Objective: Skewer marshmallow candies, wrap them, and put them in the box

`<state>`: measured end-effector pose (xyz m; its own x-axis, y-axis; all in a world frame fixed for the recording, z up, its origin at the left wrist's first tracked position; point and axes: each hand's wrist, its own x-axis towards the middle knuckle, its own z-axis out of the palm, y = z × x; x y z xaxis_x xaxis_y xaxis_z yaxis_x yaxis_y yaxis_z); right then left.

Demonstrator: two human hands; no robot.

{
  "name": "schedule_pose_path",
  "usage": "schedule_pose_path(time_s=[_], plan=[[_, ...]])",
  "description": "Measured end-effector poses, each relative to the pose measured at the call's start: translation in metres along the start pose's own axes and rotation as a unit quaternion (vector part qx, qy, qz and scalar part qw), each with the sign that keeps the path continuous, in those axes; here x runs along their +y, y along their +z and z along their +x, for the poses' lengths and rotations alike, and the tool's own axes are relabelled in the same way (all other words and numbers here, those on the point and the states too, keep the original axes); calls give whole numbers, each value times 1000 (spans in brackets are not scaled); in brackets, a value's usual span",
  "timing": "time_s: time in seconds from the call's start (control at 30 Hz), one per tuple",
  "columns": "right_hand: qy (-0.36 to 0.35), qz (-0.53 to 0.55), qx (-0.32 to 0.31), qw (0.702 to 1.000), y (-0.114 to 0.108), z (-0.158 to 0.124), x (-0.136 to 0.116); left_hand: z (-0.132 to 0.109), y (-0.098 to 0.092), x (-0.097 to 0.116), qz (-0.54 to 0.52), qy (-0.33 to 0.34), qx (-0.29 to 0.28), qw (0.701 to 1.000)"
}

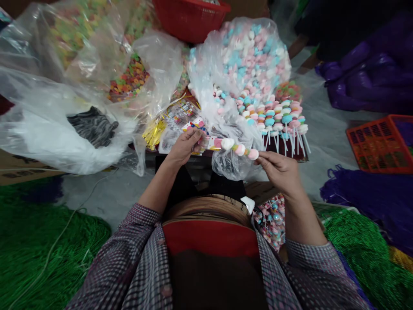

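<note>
A marshmallow skewer [239, 149] with white, pink and green-striped pieces lies level between my hands. My right hand [280, 171] pinches its right end, fingers closed. My left hand [186, 145] is closed on a small clear printed wrapper [206, 142] that covers the skewer's left end. Just beyond, a row of finished marshmallow skewers [277, 120] stands on white sticks. A large clear bag of loose pink, blue and white marshmallows [251, 56] rises behind them.
A clear bag of colourful ring candies [129, 79] and a bag with something black [93, 127] lie at left. A red basket [190, 17] sits at the back, an orange crate [380, 142] at right. Green [32, 254] and purple [371, 193] bead strands cover the floor.
</note>
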<state>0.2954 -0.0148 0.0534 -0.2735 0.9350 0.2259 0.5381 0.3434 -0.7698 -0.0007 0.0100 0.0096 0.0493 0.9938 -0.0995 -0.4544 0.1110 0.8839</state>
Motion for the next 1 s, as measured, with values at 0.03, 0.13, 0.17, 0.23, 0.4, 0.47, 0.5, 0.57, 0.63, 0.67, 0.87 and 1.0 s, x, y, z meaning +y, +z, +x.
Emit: schedule_pose_path(time_s=[0.03, 0.13, 0.17, 0.23, 0.4, 0.47, 0.5, 0.57, 0.63, 0.67, 0.87, 1.0], plan=[[-6, -9, 5, 1000, 0, 0, 1, 0, 0, -1, -7, 0, -4, 1000], [-21, -33, 15, 999, 0, 1, 2, 1, 1, 0, -11, -10, 8, 1000], [-27, -37, 20, 999, 0, 1, 2, 1, 2, 0, -7, -15, 16, 1000], [-32, -40, 36, 998, 0, 1, 2, 2, 3, 1, 0, -23, 22, 1000], [-1, -31, 65, 997, 1, -3, 3, 2, 0, -1, 9, -19, 2, 1000], [-7, -40, 51, 998, 2, -4, 4, 3, -1, -3, 15, -14, 2, 1000], [-19, -50, 43, 998, 2, -5, 4, 3, -2, -3, 18, -12, 4, 1000], [-55, -78, 32, 995, 2, -4, 5, 4, -2, -4, 23, -8, 11, 1000], [-91, -107, 31, 990, 2, -4, 6, 5, -3, -5, 25, -6, 24, 999], [-104, -122, 34, 987, 2, -3, 6, 6, -2, -5, 28, -5, 31, 999], [-129, -136, 90, 978, 7, -2, 6, 6, 2, -3, 32, 12, 43, 999], [-98, -102, 83, 986, 9, -3, 4, 6, 5, -2, 46, 15, 69, 996]])
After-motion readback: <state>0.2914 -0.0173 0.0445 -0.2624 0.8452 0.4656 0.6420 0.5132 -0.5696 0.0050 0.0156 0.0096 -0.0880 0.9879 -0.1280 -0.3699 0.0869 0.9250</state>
